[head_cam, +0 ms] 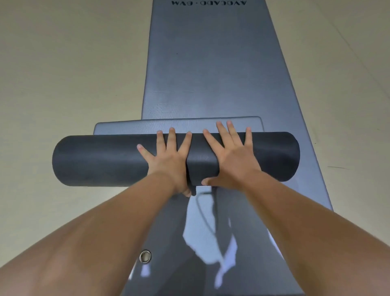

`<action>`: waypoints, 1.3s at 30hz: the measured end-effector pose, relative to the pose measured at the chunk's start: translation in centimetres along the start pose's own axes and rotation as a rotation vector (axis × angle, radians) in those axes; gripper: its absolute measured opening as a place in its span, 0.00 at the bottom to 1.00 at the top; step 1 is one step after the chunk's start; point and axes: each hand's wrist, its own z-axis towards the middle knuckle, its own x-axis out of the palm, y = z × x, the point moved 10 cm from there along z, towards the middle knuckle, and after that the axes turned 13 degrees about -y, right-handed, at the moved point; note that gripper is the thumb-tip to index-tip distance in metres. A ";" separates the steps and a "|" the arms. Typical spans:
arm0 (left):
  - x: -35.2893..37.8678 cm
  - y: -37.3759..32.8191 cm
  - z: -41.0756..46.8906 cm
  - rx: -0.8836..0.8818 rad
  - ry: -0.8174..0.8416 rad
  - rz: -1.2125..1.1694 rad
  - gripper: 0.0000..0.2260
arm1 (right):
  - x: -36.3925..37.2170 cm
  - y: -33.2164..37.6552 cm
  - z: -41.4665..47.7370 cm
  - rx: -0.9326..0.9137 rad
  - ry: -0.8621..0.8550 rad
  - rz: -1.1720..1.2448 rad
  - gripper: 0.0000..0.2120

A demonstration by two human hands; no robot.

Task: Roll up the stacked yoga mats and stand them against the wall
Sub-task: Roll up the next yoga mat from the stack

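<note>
A dark grey yoga mat roll [101,160] lies crosswise on a flat grey mat [211,74] that stretches away from me. A short unrolled end of the rolled mat [130,126] still lies flat just beyond the roll. My left hand [168,156] rests on top of the roll near its middle with fingers spread and straight. My right hand [230,156] presses on the roll just to the right, fingers spread, thumb at the near side. A dark strap [202,167] wraps the roll between my hands.
The flat mat carries printed letters [209,3] at its far end and a metal eyelet [145,256] near its close left corner. Pale beige floor [63,74] lies on both sides. No wall is in view.
</note>
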 end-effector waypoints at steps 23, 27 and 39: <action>-3.1 1.0 7.4 0.118 -0.215 0.000 0.58 | 1.6 -2.9 8.4 0.002 0.199 -0.052 0.68; -3.2 0.5 6.4 0.148 -0.209 0.020 0.52 | 1.5 -2.5 7.2 0.025 0.200 -0.060 0.64; -0.7 -0.2 -3.9 0.424 -0.082 0.082 0.45 | 1.5 3.7 -5.9 0.132 0.417 0.070 0.54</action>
